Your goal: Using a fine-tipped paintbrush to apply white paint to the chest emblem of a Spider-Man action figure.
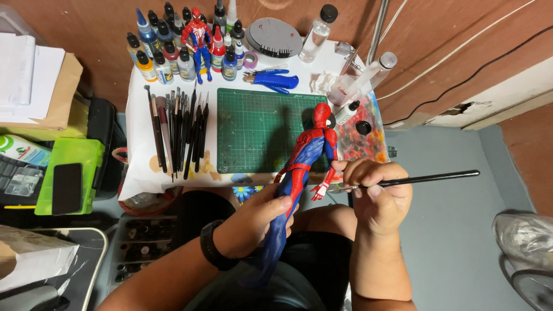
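My left hand (256, 222) grips the blue legs of a red-and-blue action figure (305, 158), which tilts up toward the small table with its red head near the green cutting mat (253, 129). A black watch sits on that wrist. My right hand (377, 193) holds a thin black paintbrush (426, 179) sideways. The brush tip points left, close to the figure's lower hand.
A row of brushes (178, 129) lies left of the mat. Paint bottles (173, 55) and a second red-and-blue figure (197, 37) stand at the back, with blue pliers (273, 79), a clear bottle (317, 31) and a paint-stained palette (363, 135). A green box (72, 175) sits left.
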